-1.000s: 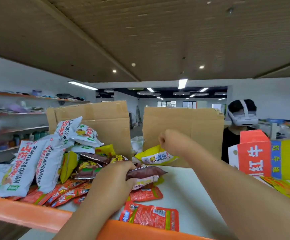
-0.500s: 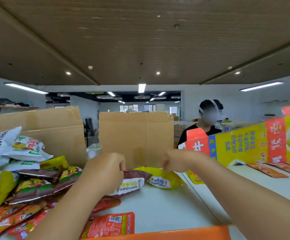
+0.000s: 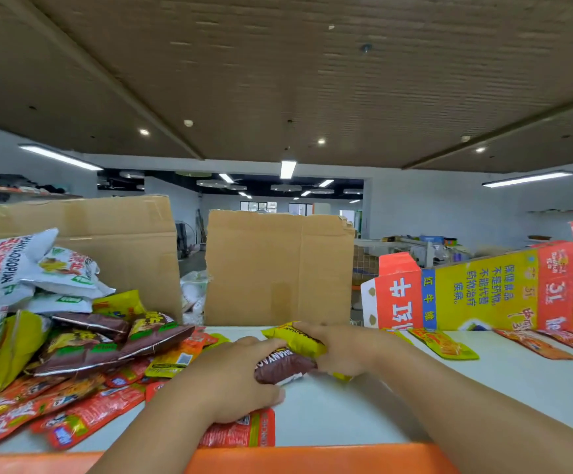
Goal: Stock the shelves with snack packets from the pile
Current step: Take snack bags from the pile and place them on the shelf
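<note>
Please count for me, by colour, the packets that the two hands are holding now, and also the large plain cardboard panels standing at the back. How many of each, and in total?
Brown packet, in the left hand: 1
Yellow packet, in the right hand: 1
Plain cardboard panels, upright at the back: 2
Total: 4
</note>
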Demonstrator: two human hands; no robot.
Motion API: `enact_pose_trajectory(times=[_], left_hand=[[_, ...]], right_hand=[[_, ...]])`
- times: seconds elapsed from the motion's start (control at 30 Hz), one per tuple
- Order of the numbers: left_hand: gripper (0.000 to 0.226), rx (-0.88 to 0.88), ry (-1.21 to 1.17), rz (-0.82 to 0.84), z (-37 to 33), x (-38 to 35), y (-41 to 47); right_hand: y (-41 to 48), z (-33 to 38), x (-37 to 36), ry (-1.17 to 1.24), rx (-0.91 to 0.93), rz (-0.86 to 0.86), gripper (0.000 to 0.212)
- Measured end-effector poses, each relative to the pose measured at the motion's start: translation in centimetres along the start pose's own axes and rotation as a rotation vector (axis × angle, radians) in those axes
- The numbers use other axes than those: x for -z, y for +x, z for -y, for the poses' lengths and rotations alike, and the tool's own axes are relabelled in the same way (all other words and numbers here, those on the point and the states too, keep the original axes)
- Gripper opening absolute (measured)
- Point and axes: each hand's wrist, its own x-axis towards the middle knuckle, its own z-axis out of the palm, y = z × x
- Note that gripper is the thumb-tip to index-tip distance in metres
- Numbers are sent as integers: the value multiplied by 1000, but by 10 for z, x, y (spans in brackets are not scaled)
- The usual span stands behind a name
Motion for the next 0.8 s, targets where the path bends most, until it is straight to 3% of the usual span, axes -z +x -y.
enact_pose_trajectory(times=[0.2,0.43,0.6,0.8], left_hand=[[73,24,-95,-27,1,1,-3],[73,60,-109,-60,2,1,-2],[71,103,-111,-226,5,2,0],[61,167,-60,-399,9,3,2]], right_hand=[[-3,-17,10,75,-11,-106,72],[2,-30,34,15,-68,115,87],[2,-11,6,-130,-27,115,86],[-8,-15,6,4,-33,2,89]])
